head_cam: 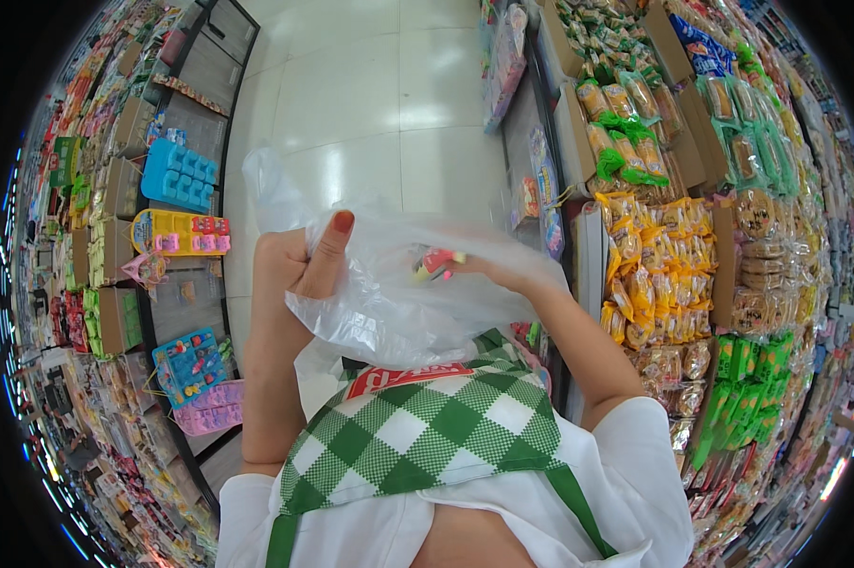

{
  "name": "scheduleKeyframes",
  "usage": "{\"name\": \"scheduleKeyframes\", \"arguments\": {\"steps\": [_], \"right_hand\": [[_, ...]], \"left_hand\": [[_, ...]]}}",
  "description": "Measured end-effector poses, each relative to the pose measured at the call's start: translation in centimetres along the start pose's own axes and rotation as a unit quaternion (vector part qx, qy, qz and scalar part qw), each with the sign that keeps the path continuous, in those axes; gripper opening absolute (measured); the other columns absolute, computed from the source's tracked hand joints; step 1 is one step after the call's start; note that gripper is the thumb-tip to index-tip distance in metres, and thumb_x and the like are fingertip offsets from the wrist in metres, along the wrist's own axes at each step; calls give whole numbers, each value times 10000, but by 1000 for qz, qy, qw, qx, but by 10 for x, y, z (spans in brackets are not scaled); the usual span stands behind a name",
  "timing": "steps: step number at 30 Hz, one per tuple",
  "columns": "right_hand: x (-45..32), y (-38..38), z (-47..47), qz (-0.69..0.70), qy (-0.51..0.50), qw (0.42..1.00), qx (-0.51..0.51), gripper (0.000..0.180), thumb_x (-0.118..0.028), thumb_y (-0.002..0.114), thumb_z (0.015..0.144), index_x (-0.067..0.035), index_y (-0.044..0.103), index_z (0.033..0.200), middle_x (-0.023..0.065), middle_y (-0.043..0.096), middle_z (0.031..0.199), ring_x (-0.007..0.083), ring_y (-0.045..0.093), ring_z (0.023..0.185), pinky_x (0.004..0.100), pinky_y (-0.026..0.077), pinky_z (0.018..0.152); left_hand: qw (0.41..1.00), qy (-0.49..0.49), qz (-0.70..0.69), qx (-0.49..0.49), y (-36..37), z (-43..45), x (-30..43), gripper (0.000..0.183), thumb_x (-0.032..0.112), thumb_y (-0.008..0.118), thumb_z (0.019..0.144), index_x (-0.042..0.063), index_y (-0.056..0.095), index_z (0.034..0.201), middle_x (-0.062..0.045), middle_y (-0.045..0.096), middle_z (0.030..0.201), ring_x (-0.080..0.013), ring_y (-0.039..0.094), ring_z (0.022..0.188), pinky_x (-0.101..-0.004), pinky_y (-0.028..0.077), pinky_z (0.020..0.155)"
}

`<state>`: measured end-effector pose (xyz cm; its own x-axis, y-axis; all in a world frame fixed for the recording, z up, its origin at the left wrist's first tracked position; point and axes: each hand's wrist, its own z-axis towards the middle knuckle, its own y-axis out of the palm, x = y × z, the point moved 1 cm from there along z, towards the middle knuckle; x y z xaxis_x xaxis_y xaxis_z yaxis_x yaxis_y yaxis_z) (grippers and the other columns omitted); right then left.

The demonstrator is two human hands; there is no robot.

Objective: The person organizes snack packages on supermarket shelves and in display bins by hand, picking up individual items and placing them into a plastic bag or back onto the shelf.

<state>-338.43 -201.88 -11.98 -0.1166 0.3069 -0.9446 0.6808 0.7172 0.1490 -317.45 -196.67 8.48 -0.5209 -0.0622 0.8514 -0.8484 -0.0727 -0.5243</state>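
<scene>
My left hand (290, 264) grips the edge of a clear, thin plastic bag (377, 312), with the thumb raised along the film. The bag hangs crumpled in front of my chest, and a loose end of it sticks up beyond my left hand. My right hand (478, 268) is reaching into the bag and shows hazily through the plastic. At its fingertips is a small red and yellow wrapped item (435, 263) with a pink spot; its exact kind is blurred by the film. The fingers of my right hand are partly hidden.
On the right, a shelf display holds yellow-wrapped snacks (657, 263), orange-and-green packs (622, 135) and green packets (750, 383). To the left, blue (180, 174), yellow (178, 233) and pink (214, 408) plastic toy packs hang off the shelf edge. A tiled aisle floor (356, 85) runs between.
</scene>
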Motion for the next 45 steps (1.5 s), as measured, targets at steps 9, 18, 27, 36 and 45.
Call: {"name": "scheduleKeyframes", "arguments": {"steps": [9, 18, 27, 36, 45], "right_hand": [[-28, 0, -54, 459, -214, 862, -22, 449, 31, 642, 745, -110, 463, 1132, 163, 424, 1330, 291, 444, 1224, 465, 371, 1018], [-36, -2, -52, 437, -297, 849, -18, 399, -101, 722, 739, -144, 496, 1066, 173, 415, 1333, 302, 423, 1238, 450, 360, 1021], [-50, -2, -44, 436, -329, 835, -63, 205, -178, 677, 807, -146, 534, 951, 225, 441, 1291, 346, 441, 1212, 445, 407, 974], [-63, -3, -36, 405, -325, 848, -110, 130, -190, 624, 847, -115, 532, 899, 259, 510, 1184, 377, 483, 1159, 488, 402, 973], [-77, 2, -31, 433, -291, 849, -79, 245, -122, 502, 881, -6, 493, 1097, 257, 532, 1176, 353, 547, 1093, 449, 435, 946]], "left_hand": [[999, -38, -24, -10, 14, 12, 1, 559, 375, 566, 910, -1, 446, 516, 29, 398, 466, -41, 333, 467, -258, 261, 398], [998, -62, -17, -15, 14, 14, -6, 560, 396, 569, 904, 7, 461, 516, 35, 412, 477, -39, 339, 475, -255, 263, 402], [993, -94, -48, -54, 19, 15, -20, 545, 403, 582, 895, 19, 471, 525, 49, 425, 499, -24, 347, 489, -239, 252, 404], [955, -94, -132, -247, 34, 12, -47, 338, 273, 731, 759, -24, 610, 651, 44, 481, 527, -14, 385, 503, -220, 287, 423], [956, -102, -106, -255, 53, 0, -34, 208, 149, 705, 742, -43, 650, 683, 28, 528, 519, -11, 427, 504, -214, 315, 427]]}}
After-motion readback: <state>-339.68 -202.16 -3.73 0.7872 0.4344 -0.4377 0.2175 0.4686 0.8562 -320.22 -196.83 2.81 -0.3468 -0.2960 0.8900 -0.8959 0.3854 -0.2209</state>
